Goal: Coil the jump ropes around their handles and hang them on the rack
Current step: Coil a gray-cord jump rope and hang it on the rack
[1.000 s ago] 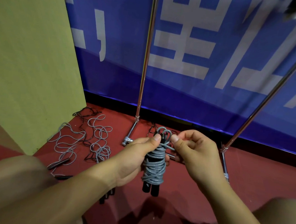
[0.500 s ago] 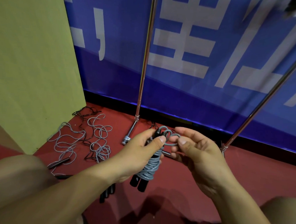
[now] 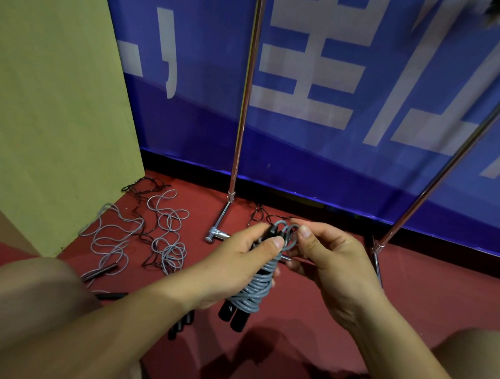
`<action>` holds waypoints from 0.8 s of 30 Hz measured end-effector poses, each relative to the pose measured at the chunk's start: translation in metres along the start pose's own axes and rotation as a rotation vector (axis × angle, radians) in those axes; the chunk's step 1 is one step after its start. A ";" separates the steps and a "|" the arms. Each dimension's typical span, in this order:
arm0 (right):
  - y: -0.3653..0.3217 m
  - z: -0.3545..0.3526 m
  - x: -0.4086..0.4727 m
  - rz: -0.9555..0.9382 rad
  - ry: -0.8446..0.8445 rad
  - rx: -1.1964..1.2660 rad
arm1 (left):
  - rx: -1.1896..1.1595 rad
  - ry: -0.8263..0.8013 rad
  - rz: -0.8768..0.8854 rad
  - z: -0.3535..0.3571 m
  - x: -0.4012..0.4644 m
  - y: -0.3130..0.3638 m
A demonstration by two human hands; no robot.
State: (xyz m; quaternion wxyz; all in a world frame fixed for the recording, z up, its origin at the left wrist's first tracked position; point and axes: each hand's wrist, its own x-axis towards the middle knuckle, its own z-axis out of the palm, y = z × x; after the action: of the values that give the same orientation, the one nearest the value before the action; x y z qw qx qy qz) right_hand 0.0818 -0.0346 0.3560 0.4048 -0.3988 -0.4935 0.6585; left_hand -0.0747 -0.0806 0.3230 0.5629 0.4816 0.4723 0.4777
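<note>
Grey jump rope (image 3: 256, 286), coiled round its black handles (image 3: 234, 316), gripped by left hand (image 3: 239, 264); right hand (image 3: 323, 257) pinches the last loop (image 3: 290, 235), best tucked snugly before hanging on rack (image 3: 242, 110).

Grey rope (image 3: 256, 288) coiled round black handles (image 3: 234, 316) — tilted

Red floor (image 3: 411, 299). Blue banner (image 3: 360, 166) with big white characters along the back wall, black skirting (image 3: 329, 198) beneath. Yellow-green panel (image 3: 50, 106) at left. Dim, even light.
</note>
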 end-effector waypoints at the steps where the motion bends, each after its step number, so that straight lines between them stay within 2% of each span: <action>1: 0.000 -0.001 0.000 0.007 -0.002 -0.012 | 0.010 -0.018 0.006 0.000 0.000 0.000; 9: 0.000 -0.003 -0.002 0.057 -0.021 -0.019 | 0.019 -0.049 0.030 0.001 -0.002 -0.001; 13: 0.001 -0.005 0.000 0.121 -0.043 0.053 | 0.022 -0.060 0.028 0.000 -0.001 0.002; 17: 0.001 -0.004 -0.001 0.204 -0.108 0.111 | 0.026 -0.069 0.022 -0.004 -0.002 0.007; 24: 0.000 -0.007 0.001 0.232 -0.205 0.200 | 0.008 -0.051 0.015 -0.004 -0.004 0.010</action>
State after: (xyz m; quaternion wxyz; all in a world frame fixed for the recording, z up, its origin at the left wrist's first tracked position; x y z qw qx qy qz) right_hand 0.0880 -0.0311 0.3548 0.3113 -0.3416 -0.4146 0.7839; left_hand -0.0797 -0.0833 0.3327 0.5691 0.4994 0.4560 0.4678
